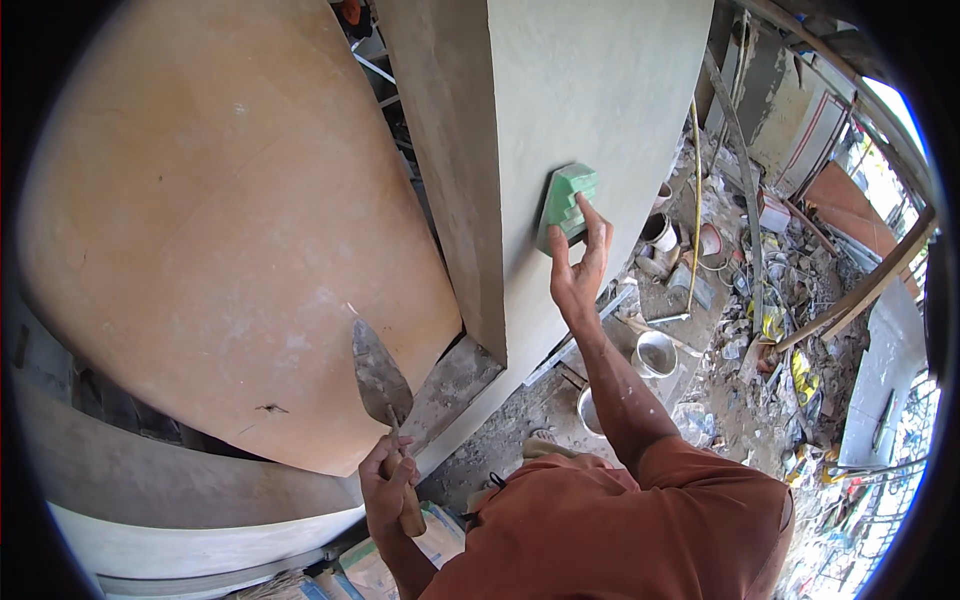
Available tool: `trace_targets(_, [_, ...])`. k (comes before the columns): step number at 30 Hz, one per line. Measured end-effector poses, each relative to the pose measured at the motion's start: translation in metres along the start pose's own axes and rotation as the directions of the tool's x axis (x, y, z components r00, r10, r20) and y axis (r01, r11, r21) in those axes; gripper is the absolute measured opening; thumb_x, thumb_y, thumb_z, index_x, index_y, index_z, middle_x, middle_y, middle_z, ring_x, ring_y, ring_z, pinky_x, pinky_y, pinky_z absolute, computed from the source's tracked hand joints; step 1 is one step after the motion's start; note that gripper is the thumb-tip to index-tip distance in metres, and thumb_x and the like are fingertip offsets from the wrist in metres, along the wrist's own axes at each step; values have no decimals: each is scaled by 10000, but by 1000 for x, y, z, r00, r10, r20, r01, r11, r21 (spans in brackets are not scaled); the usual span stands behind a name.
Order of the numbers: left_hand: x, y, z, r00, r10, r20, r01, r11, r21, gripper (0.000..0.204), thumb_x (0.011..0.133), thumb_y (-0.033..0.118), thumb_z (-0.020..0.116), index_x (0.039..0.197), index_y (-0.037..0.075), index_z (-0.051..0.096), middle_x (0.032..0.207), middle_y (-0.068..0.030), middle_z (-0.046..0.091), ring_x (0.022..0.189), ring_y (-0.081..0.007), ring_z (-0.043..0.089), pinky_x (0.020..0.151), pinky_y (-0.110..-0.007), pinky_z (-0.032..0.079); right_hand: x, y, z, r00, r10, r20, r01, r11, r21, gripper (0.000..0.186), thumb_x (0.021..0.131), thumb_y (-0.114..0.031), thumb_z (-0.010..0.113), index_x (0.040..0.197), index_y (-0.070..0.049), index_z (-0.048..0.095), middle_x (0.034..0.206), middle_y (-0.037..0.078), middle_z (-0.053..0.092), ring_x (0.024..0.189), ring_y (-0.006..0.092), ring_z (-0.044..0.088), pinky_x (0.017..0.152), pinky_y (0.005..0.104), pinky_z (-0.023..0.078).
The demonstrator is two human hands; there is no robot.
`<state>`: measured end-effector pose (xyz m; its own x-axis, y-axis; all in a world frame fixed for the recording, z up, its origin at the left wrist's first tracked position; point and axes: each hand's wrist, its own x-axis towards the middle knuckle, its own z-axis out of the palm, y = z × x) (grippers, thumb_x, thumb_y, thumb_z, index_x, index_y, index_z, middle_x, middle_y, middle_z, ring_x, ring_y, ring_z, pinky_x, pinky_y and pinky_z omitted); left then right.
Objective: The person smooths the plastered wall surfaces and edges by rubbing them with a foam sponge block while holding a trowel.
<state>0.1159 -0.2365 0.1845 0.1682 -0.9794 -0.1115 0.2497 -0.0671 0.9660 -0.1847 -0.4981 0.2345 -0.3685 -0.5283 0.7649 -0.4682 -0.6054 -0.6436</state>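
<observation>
My right hand (580,275) is pressed toward the smooth grey plastered face of a pillar (590,110). Its thumb and fingers grip a green block-shaped float (566,205), whose dark underside lies against or very close to the plaster. Lower down and to the left, my left hand (385,475) is wrapped round the wooden handle of a pointed trowel (380,372). The trowel's grey-smeared blade points up, in front of a large curved tan panel (240,220). I cannot tell whether the blade touches the panel.
Right of the pillar, buckets (655,354) stand on the dusty floor. Beyond them lie rubble and rubbish (790,290), with a yellow pole (696,200) and a slanting wooden beam (870,275). A ledge (455,385) runs along the pillar's foot. Bags (440,535) lie below my left hand.
</observation>
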Motion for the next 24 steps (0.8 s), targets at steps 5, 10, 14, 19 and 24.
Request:
trace_targets(5, [5,-3,0,998,9,56,-13,998,65,230,913,-15,650,1128,-95,638,904,-61,540,652,-109,546,594,-263,479,45,-52,10,954,-296,-33,298,952,70,636,870,-36,724,1475,-30,529,1222,260,525,1126,370,519,953,441,466])
trace_targets(10, [-4,-11,-6,1000,-3,2,3,1000,26,228,913,-20,651,1130,-89,642,925,-66,552,654,-107,556,596,-260,487,12,-8,-3,963,-260,74,266,960,-92,637,850,-23,722,1465,-75,566,1183,272,546,1106,388,526,951,447,470])
trace_targets(14, [1,-4,0,1000,-15,4,15,998,53,222,904,-48,640,1122,-82,653,952,-65,553,653,-107,551,589,-262,478,-13,21,-19,998,-22,62,29,993,-117,617,898,-53,701,1493,-91,541,1241,221,537,1158,347,543,1009,432,450])
trace_targets(19, [4,-4,5,997,49,51,-54,994,99,240,938,22,649,1159,-69,634,786,-29,530,641,-103,505,569,-261,424,94,-38,2,965,-245,-89,252,964,79,609,902,-76,691,1486,-30,526,1230,224,530,1125,340,518,999,427,437])
trace_targets(24, [2,-6,7,997,74,37,-77,993,89,240,940,16,645,1160,-80,632,815,-28,536,646,-106,517,558,-263,427,74,-1,17,936,-327,-130,323,945,-51,592,926,-67,656,1498,-32,509,1231,225,538,1114,343,524,993,431,435])
